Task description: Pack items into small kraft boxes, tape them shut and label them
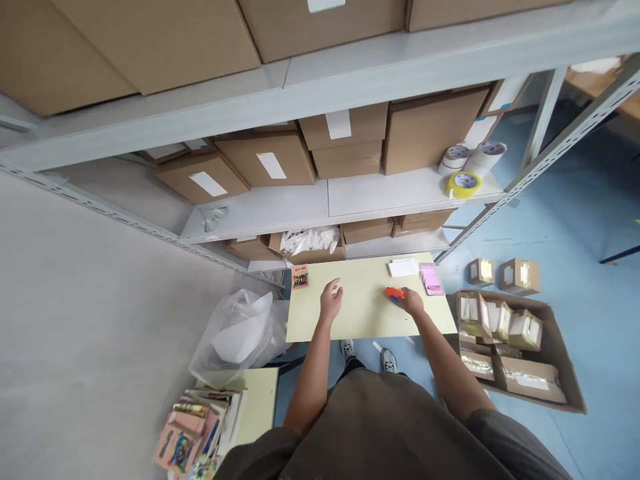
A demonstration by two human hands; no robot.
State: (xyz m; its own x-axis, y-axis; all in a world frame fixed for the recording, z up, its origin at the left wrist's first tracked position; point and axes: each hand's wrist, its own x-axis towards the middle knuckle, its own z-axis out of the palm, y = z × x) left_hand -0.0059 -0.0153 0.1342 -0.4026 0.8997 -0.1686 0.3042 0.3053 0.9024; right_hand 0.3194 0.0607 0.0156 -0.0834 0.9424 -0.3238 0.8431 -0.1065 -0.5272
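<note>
My right hand (413,304) grips a small orange-red and blue handheld tool (395,293) above the right half of the pale yellow table (360,320); its exact kind is too small to make out. Over the left half, my left hand (331,303) holds nothing, its fingers apart and slightly curled. A small orange picture booklet (300,276) lies at the table's far left corner. Near the far right edge are white papers (403,267) and a pink-purple printed item (431,279), partly blurred out.
Ahead stands a grey metal shelf (280,200) with cardboard boxes (273,160) and tape rolls (464,184). To the right, a large open carton (570,373) of small boxes sits on the blue floor. At left are a plastic bag (235,333) and stacked books (193,427).
</note>
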